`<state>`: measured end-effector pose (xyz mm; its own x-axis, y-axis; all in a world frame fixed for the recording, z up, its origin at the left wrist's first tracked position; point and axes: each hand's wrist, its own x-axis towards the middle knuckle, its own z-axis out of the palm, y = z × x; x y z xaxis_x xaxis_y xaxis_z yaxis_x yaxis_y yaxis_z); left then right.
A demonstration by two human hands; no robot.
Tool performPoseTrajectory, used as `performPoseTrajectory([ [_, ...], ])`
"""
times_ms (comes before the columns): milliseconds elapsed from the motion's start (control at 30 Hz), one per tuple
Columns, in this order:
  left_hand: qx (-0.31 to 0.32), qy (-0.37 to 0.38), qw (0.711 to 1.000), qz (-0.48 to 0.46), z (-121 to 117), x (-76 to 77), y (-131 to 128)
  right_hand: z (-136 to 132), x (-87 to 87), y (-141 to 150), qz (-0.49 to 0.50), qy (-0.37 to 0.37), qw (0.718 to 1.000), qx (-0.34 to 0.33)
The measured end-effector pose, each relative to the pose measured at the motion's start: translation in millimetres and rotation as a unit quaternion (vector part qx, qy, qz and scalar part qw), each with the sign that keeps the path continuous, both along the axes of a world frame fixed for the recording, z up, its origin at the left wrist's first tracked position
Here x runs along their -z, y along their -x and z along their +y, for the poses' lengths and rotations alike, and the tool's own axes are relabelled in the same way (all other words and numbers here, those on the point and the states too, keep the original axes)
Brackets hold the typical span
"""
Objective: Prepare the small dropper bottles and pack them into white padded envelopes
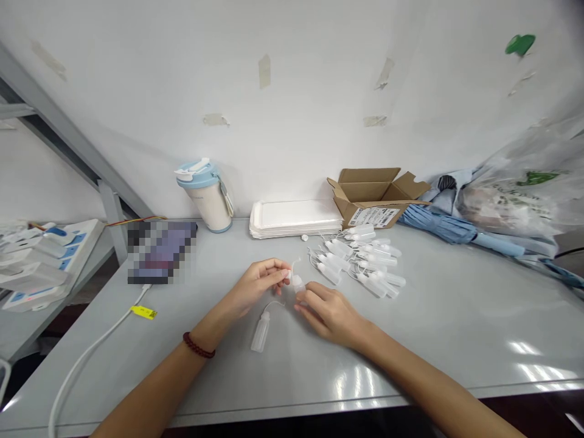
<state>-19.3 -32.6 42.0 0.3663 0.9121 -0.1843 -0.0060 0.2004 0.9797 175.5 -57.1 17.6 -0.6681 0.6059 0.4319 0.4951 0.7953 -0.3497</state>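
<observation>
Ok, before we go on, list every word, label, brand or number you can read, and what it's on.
None reads clearly.
Cardboard box: label print, too small.
Cup: faint lettering, too small.
Yellow tag: dark marks, blurred.
Plastic bag: green print, blurred.
Phone: pixelated.
Loose bottle: no print visible.

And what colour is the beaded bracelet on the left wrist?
The beaded bracelet is dark red, seen in the head view.

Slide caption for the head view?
Left hand pinching a small white piece, right hand holding a translucent bottle; more bottles beyond.
</observation>
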Motion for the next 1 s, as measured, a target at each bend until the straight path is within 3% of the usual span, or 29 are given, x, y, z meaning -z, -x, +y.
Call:
performPoseTrajectory([
  [167,0.032,-0.016,0.999,-0.011,-1,1.1,2,-2,-3.0,0,0.067,0.115,0.99,-0.04],
  [333,0.046,-0.055,0.997,0.007,-1,5.2,3,-4,-5.1,-3,0.142,0.286,0.947,-0.036],
  [467,0.057,-0.072,0.995,0.042,-1,4.3,2,-3,-6.9,-2,0.242,0.401,0.884,0.001],
  [633,0.041,-0.077,0.994,0.069,-2,2.4,-1,2,-14.0,0,0.331,0.537,0.776,0.009],
  [767,0.046,-0.083,0.993,0.067,-4,2.1,-3,5,-13.0,-2,0.35,0.581,0.735,0.008],
  [1000,0.053,-0.076,0.988,0.127,-7,6.8,-6,7,-9.5,-4,0.345,0.605,0.718,0.012],
])
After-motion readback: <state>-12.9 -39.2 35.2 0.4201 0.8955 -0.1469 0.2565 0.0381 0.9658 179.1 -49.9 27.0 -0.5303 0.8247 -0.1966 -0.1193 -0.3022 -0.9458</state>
